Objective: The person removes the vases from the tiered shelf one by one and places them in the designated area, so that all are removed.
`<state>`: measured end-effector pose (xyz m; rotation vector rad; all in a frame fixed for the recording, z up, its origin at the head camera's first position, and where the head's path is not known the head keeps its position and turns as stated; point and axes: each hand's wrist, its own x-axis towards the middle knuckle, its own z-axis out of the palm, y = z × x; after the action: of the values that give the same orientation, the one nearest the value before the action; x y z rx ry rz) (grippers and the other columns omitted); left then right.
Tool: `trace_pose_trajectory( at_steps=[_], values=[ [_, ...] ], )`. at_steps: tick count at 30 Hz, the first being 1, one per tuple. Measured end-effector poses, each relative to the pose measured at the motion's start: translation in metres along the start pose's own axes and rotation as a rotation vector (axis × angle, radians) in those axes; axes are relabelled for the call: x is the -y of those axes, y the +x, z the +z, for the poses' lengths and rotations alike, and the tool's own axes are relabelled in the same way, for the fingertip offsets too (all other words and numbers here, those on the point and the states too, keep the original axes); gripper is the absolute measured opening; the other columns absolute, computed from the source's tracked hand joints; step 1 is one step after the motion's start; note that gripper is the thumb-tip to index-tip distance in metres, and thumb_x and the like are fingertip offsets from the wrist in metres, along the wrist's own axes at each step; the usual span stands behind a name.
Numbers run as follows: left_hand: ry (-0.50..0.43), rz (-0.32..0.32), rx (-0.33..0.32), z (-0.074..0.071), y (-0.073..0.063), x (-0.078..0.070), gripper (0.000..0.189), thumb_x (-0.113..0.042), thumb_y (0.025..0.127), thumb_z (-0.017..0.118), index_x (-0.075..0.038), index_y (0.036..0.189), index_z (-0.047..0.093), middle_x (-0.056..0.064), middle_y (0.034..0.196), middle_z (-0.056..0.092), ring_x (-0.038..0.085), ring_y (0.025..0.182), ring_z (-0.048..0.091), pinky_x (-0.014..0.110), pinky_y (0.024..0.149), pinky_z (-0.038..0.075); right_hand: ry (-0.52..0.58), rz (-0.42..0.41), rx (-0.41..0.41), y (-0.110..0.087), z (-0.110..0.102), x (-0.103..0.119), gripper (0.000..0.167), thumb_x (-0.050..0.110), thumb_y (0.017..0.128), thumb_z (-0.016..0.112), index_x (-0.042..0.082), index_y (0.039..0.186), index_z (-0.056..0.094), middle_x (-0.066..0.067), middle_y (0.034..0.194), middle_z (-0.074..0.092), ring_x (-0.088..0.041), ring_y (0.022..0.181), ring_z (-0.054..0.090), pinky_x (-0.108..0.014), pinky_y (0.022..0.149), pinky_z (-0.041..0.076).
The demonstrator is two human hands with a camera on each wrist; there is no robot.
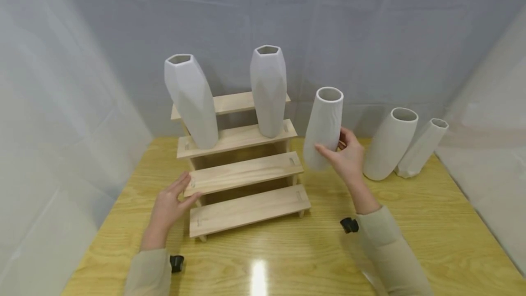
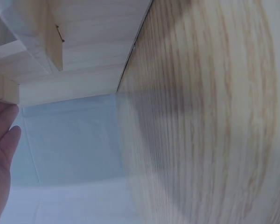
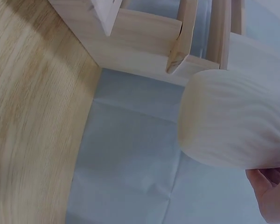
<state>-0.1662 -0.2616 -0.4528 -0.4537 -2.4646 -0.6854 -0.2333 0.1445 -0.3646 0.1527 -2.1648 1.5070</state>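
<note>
My right hand (image 1: 348,156) grips a white vase (image 1: 324,127) with a rippled surface by its lower half, thumb in front and fingers round the right side. The right wrist view shows the base of this vase (image 3: 233,119) above table level, tilted beside the wooden stepped stand. My left hand (image 1: 169,204) touches the left end of a lower step (image 1: 246,172) of that stand, fingers fairly straight and thumb along its front edge. In the left wrist view, fingertips (image 2: 9,112) meet the board's end. Two faceted white vases, one left (image 1: 191,99) and one right (image 1: 269,90), stand on an upper step.
At the right of the wooden table (image 1: 287,259) stand a smooth white vase (image 1: 390,145) and a slimmer faceted one (image 1: 423,150). The lowest step (image 1: 250,211) faces me. Pale cloth (image 1: 320,22) hangs behind the table and at both sides.
</note>
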Motion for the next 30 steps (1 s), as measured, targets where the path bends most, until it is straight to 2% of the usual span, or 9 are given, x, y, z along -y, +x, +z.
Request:
trace_pose_trajectory(
  at_steps=[5,12,22,26,27,30],
  values=[
    [-0.001,-0.015,0.004,0.000,0.000,0.001,0.060,-0.018,0.068,0.076,0.008,0.117,0.052,0.023,0.122,0.048,0.039,0.096,0.055,0.049,0.079,0.046,-0.002,0.002,0.002,0.001,-0.002,-0.004,0.057,0.013,0.066,0.078,-0.005,0.114,0.052,-0.020,0.107,0.056,-0.027,0.098,0.054,-0.038,0.084,0.047],
    [0.006,-0.004,-0.003,0.001,0.001,0.001,0.060,-0.016,0.066,0.076,0.009,0.116,0.052,0.024,0.121,0.049,0.039,0.097,0.054,0.049,0.079,0.046,-0.001,0.025,0.003,0.001,-0.003,-0.013,0.059,0.015,0.067,0.078,-0.004,0.116,0.051,-0.019,0.109,0.055,-0.028,0.100,0.053,-0.039,0.086,0.045],
    [-0.001,-0.011,0.011,0.001,0.000,0.001,0.061,-0.027,0.072,0.072,0.009,0.117,0.051,0.024,0.123,0.047,0.039,0.100,0.053,0.049,0.081,0.045,0.006,0.101,-0.004,-0.001,-0.004,-0.032,0.061,0.017,0.067,0.078,-0.005,0.117,0.050,-0.020,0.111,0.054,-0.028,0.103,0.051,-0.040,0.088,0.044],
    [-0.010,-0.021,0.022,0.001,0.000,0.002,0.062,-0.031,0.074,0.070,0.009,0.117,0.051,0.023,0.124,0.046,0.040,0.101,0.052,0.049,0.082,0.044,-0.006,0.101,-0.022,-0.002,-0.005,-0.040,0.065,0.024,0.066,0.079,-0.004,0.117,0.050,-0.021,0.111,0.054,-0.031,0.102,0.051,-0.043,0.087,0.044],
    [-0.011,-0.023,0.023,0.001,0.000,0.002,0.062,-0.031,0.074,0.070,0.009,0.118,0.051,0.023,0.124,0.046,0.040,0.102,0.051,0.049,0.082,0.044,0.021,0.095,-0.029,-0.002,-0.005,-0.048,0.065,0.025,0.064,0.080,-0.003,0.116,0.051,-0.020,0.110,0.054,-0.030,0.102,0.052,-0.040,0.087,0.045],
    [-0.010,-0.021,0.023,0.001,0.000,0.002,0.061,-0.028,0.073,0.072,0.009,0.117,0.051,0.023,0.124,0.046,0.040,0.102,0.051,0.049,0.083,0.044,0.018,0.106,-0.039,-0.002,-0.006,-0.053,0.066,0.028,0.064,0.079,-0.003,0.116,0.051,-0.021,0.110,0.054,-0.031,0.102,0.051,-0.040,0.087,0.044]
  ],
)
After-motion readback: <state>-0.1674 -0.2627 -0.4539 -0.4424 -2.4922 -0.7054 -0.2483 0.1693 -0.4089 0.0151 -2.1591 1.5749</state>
